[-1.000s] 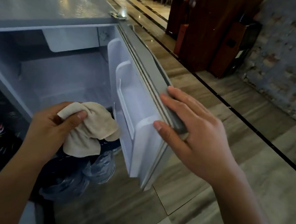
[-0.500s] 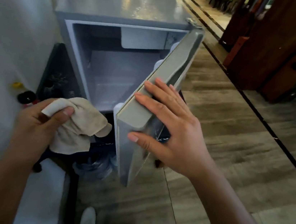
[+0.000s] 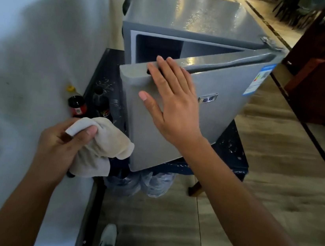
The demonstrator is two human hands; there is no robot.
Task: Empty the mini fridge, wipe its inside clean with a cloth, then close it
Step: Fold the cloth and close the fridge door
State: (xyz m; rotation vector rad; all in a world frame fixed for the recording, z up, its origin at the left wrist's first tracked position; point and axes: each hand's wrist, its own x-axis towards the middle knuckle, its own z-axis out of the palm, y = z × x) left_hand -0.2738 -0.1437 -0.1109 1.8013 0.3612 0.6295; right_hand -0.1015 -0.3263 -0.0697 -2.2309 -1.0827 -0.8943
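A: Head view, item one?
B: Grey mini fridge (image 3: 192,17) on a dark speckled low table (image 3: 232,152), beside a white wall (image 3: 33,44). Its door (image 3: 210,112) is ajar, hinged on the right; a wedge of bare interior (image 3: 157,47) shows at the top left.

A: Right hand?
B: Right hand (image 3: 172,103) flat on the door's outer face, fingers spread and extended, fingertips at the recessed handle along the top edge. It grips nothing.

A: Left hand?
B: Left hand (image 3: 62,142) closed around a bunched beige cloth (image 3: 102,146), thumb pressing it against the fingers, just left of the door's lower corner.

A: Sundries?
B: Red-labelled dark bottles (image 3: 77,105) on the table, between fridge and wall. Energy label (image 3: 259,79) at the door's upper right, small badge (image 3: 207,99) mid-door. Crumpled plastic bags (image 3: 149,183) under the table. One light shoe (image 3: 108,237) on the wood-look floor (image 3: 261,197).
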